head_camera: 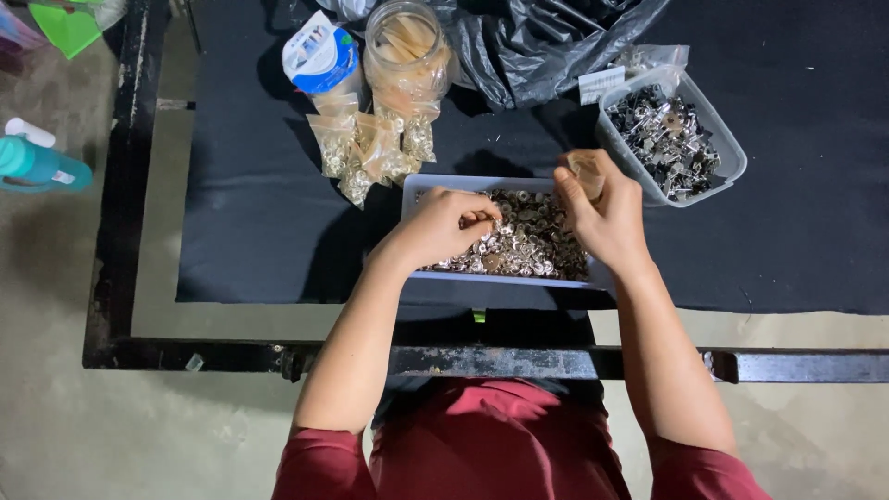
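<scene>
Left hand (449,222) pinches snaps (528,243) in tray (412,185), right hand (607,208) grips small bag (585,171) (filled bags (370,148) at 10 o'clock), tray mostly full.

The black cloth (259,231) lay bare along the table's left edge and toward its near right corner, leaving room there. The far edge was crowded: a jar (407,46), a blue-and-white cup (319,57), small filled bags (370,148) and a crumpled black plastic bag (546,42). A tub of clips (671,139) blocked the right of the grey tray (463,181).
</scene>
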